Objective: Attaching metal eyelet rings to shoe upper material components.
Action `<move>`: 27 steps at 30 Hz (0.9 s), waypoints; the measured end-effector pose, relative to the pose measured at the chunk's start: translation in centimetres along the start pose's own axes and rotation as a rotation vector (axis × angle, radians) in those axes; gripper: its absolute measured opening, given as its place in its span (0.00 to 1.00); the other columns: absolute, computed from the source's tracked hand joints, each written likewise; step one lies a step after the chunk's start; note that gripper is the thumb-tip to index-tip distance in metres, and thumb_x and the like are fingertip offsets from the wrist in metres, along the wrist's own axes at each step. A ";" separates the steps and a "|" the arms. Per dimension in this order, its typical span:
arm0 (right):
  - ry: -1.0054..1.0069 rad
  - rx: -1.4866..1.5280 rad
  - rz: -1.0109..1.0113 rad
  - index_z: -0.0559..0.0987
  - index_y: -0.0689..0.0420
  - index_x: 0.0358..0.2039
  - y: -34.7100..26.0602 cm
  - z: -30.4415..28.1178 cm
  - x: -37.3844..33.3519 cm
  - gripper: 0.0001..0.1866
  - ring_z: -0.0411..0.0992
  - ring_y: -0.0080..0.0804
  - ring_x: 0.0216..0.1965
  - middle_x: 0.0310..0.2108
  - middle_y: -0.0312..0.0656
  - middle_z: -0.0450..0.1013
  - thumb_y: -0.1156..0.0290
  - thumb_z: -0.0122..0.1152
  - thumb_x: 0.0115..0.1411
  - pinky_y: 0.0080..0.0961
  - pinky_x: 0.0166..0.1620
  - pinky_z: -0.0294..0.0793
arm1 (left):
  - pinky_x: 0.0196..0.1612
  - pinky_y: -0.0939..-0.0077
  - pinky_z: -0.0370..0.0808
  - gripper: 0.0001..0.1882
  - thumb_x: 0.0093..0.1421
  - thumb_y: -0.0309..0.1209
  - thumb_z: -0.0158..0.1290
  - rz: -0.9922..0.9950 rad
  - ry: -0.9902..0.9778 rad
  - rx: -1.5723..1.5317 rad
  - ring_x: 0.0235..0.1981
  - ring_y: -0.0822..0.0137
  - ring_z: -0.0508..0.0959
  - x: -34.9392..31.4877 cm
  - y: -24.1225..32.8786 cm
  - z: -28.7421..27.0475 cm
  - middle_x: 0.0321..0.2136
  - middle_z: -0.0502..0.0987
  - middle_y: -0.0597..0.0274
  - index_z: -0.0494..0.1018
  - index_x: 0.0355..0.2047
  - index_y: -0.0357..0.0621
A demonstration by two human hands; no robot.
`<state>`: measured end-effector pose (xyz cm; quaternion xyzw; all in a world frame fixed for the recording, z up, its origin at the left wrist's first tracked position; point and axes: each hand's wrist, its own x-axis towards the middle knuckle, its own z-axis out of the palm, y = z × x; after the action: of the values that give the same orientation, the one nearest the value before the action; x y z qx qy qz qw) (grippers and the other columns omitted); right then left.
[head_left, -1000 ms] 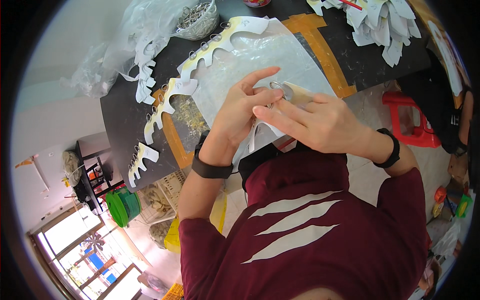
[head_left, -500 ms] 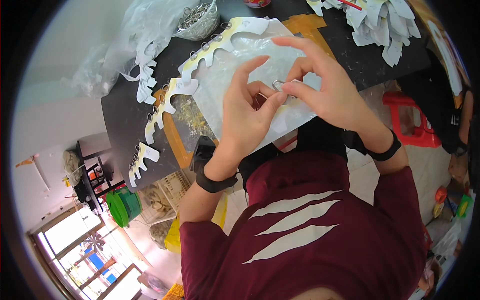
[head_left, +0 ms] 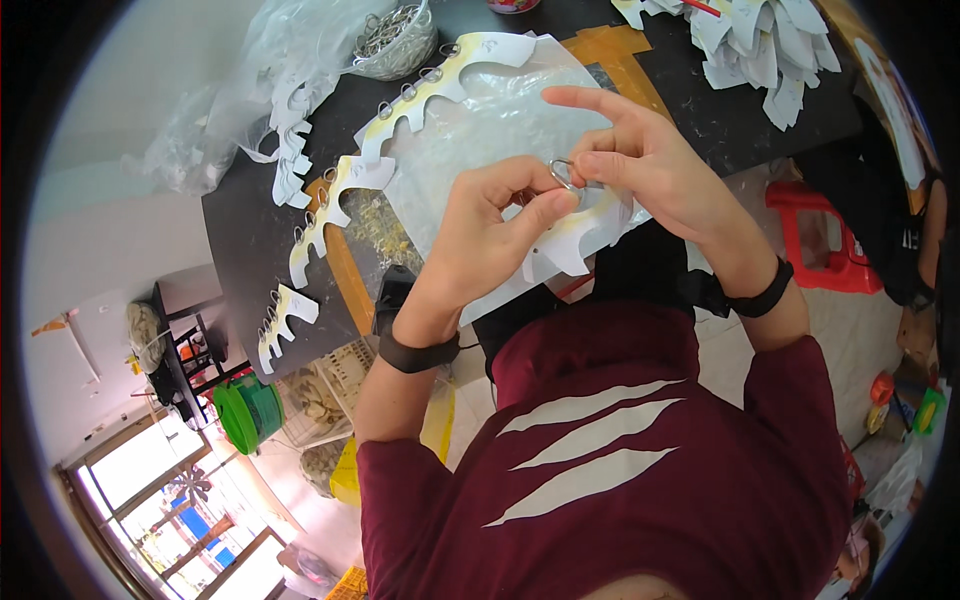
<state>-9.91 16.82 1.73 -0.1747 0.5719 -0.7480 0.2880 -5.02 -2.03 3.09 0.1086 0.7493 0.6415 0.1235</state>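
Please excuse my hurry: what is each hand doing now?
Left hand: closed, pinching a silver metal ring.
Right hand: closed, pinching the same ring.

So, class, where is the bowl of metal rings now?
In the head view, the bowl is at the top, left of centre, on the dark table, between the plastic bag and a white scalloped strip.

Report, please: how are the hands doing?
Left hand pinching a metal ring; right hand at it too. Notched white card just below in view. Nothing visibly blocking them.
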 end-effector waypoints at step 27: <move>-0.034 -0.582 -0.175 0.61 0.51 0.57 -3.7 0.9 2.8 0.31 0.65 0.17 0.27 0.25 0.34 0.65 0.83 0.51 0.51 0.15 0.30 0.65 | 0.44 0.73 0.64 0.14 0.59 0.35 0.49 -0.155 0.538 -0.875 0.43 0.65 0.73 -4.2 -1.0 2.9 0.41 0.72 0.63 0.67 0.44 0.46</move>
<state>-12.40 15.04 5.37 -0.3108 0.7401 -0.5716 0.1700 -0.17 -0.85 1.91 -0.1780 0.4222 0.8889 0.0076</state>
